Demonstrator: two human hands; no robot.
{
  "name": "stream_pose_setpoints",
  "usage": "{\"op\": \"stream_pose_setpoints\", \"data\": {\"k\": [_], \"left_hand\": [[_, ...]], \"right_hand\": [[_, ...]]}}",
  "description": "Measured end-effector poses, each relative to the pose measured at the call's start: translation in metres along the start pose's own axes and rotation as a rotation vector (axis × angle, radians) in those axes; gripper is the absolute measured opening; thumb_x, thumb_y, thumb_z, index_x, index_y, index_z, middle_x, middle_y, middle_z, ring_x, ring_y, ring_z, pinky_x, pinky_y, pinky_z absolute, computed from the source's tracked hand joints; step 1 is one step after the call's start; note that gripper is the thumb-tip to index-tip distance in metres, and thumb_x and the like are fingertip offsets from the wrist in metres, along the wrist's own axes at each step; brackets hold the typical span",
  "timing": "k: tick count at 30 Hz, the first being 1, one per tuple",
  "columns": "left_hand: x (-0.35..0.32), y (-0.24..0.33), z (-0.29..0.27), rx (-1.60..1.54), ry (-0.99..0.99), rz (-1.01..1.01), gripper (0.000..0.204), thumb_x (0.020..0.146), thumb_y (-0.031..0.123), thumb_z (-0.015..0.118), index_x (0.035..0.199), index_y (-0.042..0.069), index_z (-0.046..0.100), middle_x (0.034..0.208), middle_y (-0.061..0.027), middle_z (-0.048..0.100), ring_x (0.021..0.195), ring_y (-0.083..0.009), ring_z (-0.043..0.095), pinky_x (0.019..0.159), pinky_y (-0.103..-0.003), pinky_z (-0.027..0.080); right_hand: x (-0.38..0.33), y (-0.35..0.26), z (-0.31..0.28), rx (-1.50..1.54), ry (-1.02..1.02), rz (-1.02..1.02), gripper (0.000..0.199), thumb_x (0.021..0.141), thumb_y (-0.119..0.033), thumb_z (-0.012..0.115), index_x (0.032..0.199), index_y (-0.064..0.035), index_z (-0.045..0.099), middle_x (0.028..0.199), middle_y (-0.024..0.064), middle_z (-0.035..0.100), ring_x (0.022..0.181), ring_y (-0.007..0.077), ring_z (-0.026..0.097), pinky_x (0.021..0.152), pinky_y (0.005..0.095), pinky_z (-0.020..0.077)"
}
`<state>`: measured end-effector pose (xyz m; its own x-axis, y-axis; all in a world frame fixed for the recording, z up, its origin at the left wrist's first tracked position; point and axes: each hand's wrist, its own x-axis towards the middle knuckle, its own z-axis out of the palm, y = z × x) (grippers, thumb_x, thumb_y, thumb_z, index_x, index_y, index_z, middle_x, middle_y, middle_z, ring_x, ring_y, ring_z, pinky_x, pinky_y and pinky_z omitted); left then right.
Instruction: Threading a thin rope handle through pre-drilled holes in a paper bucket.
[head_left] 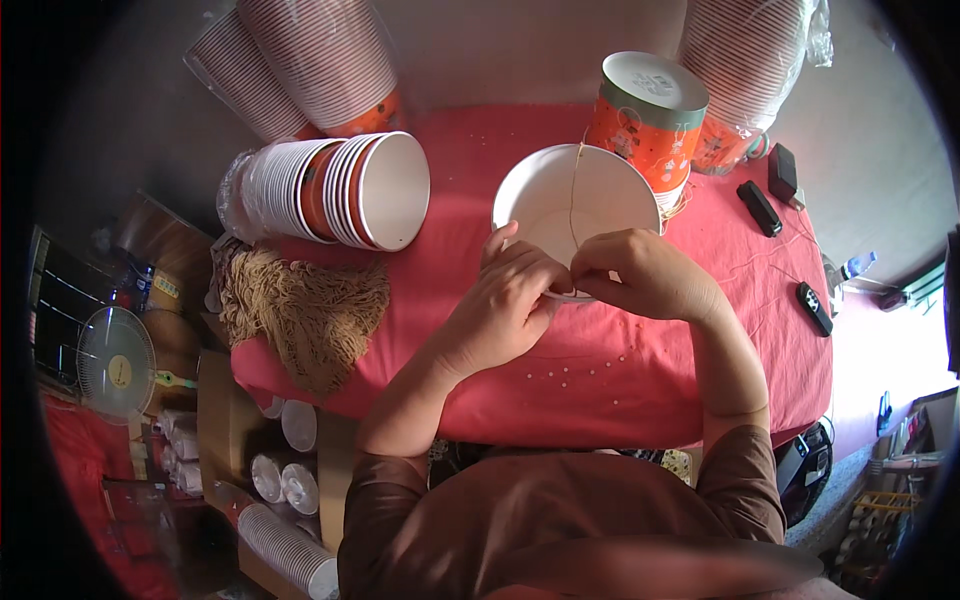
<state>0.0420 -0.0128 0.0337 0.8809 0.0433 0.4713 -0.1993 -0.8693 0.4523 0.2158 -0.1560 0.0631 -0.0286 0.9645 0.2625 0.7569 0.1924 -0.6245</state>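
Note:
A large paper bucket (530, 190) stands on the table in front of me, its white inside facing up. A thin tan string (572, 205) runs from its far rim across the opening to its near rim. There both of my hands meet. My right hand (650, 272) is closed, thumb and forefinger pinching the string. My left hand (515, 300) is closed beside it at the near rim, its thumb and forefinger at the string's end and its little finger raised. The fingertips partly hide the string's end.
Nested buckets (390, 190) lie left; an upturned orange-green bucket (650, 130) stands behind right. A heap of tan strings (310, 310) hangs over the red-covered table's (460, 390) left edge. Small white beads (565, 375) lie nearby. Black devices (760, 208) sit right; a fan (117, 365) stands left.

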Motion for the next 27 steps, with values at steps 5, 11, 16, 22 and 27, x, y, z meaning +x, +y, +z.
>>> {"op": "stream_pose_setpoints", "data": {"k": [5, 11, 16, 22, 27], "left_hand": [[-0.0001, -0.0004, -0.0007, 0.003, 0.026, 0.002, 0.018, 0.076, -0.001, 0.07, 0.091, 0.006, 0.063, 0.091, -0.0049, 0.064, 0.096, -0.0231, 0.064, 0.118, -0.049, 0.025], [0.0014, -0.0006, -0.0011, 0.004, 0.013, 0.027, 0.014, 0.075, 0.0, 0.071, 0.084, 0.007, 0.064, 0.088, -0.004, 0.064, 0.095, -0.0214, 0.063, 0.118, -0.048, 0.025], [0.0017, -0.0003, 0.0002, 0.019, 0.017, 0.021, 0.014, 0.075, 0.0, 0.071, 0.084, 0.007, 0.063, 0.087, -0.0037, 0.063, 0.094, -0.0213, 0.063, 0.117, -0.048, 0.025], [0.0018, -0.0012, 0.0003, 0.02, 0.017, 0.007, 0.015, 0.076, 0.0, 0.07, 0.087, 0.008, 0.063, 0.091, -0.0039, 0.063, 0.096, -0.0216, 0.063, 0.117, -0.048, 0.025], [0.0019, -0.003, 0.0016, 0.033, 0.02, 0.011, 0.016, 0.077, 0.0, 0.07, 0.088, 0.007, 0.062, 0.093, -0.0039, 0.062, 0.1, -0.0213, 0.062, 0.117, -0.047, 0.024]], "right_hand": [[0.0002, 0.0033, 0.0025, -0.002, 0.025, -0.021, 0.008, 0.085, -0.011, 0.065, 0.088, -0.0048, 0.068, 0.082, 0.0126, 0.069, 0.08, 0.0329, 0.067, 0.07, 0.0426, 0.0522], [0.0002, 0.0047, 0.0032, -0.004, 0.019, -0.052, 0.006, 0.084, -0.003, 0.065, 0.089, -0.0012, 0.066, 0.08, 0.012, 0.065, 0.075, 0.03, 0.065, 0.068, 0.0381, 0.0512], [0.0, 0.0042, 0.003, -0.009, 0.015, -0.037, 0.007, 0.084, -0.003, 0.065, 0.09, -0.0014, 0.066, 0.08, 0.0117, 0.066, 0.075, 0.0293, 0.065, 0.068, 0.0377, 0.0512], [0.0006, -0.0001, 0.0024, -0.005, 0.034, 0.014, 0.008, 0.084, -0.012, 0.065, 0.087, -0.0048, 0.068, 0.081, 0.0127, 0.068, 0.077, 0.0332, 0.067, 0.069, 0.0427, 0.0523], [0.0006, 0.0018, 0.0044, -0.014, 0.043, 0.024, 0.01, 0.085, -0.014, 0.066, 0.087, -0.005, 0.068, 0.08, 0.013, 0.068, 0.075, 0.0339, 0.067, 0.068, 0.0432, 0.0523]]}}
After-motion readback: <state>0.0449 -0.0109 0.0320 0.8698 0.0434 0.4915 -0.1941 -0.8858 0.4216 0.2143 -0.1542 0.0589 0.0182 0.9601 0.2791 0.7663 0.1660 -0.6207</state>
